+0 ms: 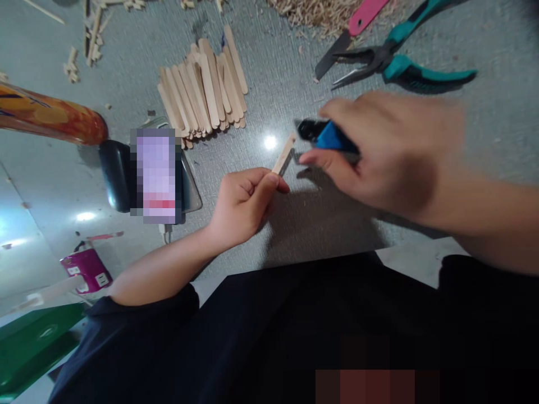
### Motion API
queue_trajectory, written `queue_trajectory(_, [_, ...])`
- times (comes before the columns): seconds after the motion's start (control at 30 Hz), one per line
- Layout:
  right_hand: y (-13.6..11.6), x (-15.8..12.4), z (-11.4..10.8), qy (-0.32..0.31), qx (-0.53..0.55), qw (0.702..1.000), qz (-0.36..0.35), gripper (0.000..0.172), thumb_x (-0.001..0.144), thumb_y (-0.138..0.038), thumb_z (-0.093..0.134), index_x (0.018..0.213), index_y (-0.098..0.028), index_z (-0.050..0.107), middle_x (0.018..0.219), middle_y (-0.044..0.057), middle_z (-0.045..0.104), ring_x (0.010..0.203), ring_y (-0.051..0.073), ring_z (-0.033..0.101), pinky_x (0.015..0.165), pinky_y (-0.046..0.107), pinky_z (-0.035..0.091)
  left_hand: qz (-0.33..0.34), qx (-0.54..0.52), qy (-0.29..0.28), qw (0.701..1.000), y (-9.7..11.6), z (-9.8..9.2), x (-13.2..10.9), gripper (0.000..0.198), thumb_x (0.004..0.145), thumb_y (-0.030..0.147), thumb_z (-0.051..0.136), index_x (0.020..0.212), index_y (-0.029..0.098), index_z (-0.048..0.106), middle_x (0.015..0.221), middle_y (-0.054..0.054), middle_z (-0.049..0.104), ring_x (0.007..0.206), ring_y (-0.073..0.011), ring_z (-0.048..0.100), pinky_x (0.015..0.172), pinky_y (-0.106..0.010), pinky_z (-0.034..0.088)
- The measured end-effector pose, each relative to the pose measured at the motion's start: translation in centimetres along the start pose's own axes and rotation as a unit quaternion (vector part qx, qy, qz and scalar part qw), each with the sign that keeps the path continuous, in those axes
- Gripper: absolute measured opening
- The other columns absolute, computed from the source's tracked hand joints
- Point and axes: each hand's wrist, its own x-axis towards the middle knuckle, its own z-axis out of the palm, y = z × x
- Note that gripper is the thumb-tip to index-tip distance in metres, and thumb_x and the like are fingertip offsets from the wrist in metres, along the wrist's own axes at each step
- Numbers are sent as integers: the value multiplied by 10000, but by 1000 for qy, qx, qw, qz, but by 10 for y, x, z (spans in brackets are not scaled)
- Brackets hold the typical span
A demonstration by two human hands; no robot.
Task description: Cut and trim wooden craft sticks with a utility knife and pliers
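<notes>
My left hand pinches a short wooden stick between thumb and fingers, its free end pointing up and to the right. Just right of that end, my right hand is wrapped round a blue tool with a black head. The tool's head is close to the stick's tip but apart from it. Motion blurs my right hand, and most of the tool is hidden in it. A pile of flat wooden sticks lies on the table beyond my left hand.
Teal-handled pliers, a pink-handled blade and wood scraps lie at the back. On the left are a phone, a black rounded object, an orange bottle and a purple power strip.
</notes>
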Motion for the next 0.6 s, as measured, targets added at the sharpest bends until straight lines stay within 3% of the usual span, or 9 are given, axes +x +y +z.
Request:
queue_trajectory(0.03, [3, 1, 1, 29, 5, 1000, 7, 870, 1216, -805, 340, 1449, -93, 782, 1051, 158, 818, 873, 349, 779, 670, 445, 353, -8, -9, 5, 1000, 0, 0, 0, 489, 1169, 530, 704, 853, 182, 838, 496, 28, 539, 395, -86, 410, 426, -272, 273])
queue_trajectory(0.1, [6, 3, 2, 22, 21, 999, 12, 893, 1212, -821, 305, 1440, -104, 787, 1083, 162, 831, 919, 356, 795, 686, 445, 360, -20, -20, 14, 1000, -1, 0, 0, 502, 1166, 561, 706, 862, 185, 841, 496, 30, 533, 396, -90, 416, 424, -277, 285])
queue_trajectory(0.23, [1, 7, 2, -109, 40, 993, -15, 768, 1234, -746, 290, 1434, -174, 761, 1078, 135, 848, 897, 332, 790, 671, 411, 321, -25, -19, 19, 999, -2, 0, 1, 489, 1160, 574, 715, 880, 196, 846, 501, 30, 541, 406, -103, 452, 430, -285, 319])
queue_trajectory(0.3, [-3, 7, 4, -142, 43, 989, -27, 730, 1231, -744, 304, 1406, -201, 759, 1050, 122, 851, 888, 325, 781, 680, 397, 312, -17, -15, 24, 999, -2, 1, 1, 489, 1158, 577, 719, 871, 200, 840, 493, 35, 531, 402, -102, 447, 431, -284, 320])
queue_trajectory(0.6, [-6, 9, 5, -160, 55, 985, -15, 694, 1227, -764, 348, 1395, -228, 755, 1150, 124, 877, 966, 345, 801, 711, 408, 340, 13, -1, 29, 999, -5, 4, 2, 524, 1164, 605, 691, 851, 207, 830, 459, 41, 506, 385, -93, 373, 422, -275, 246])
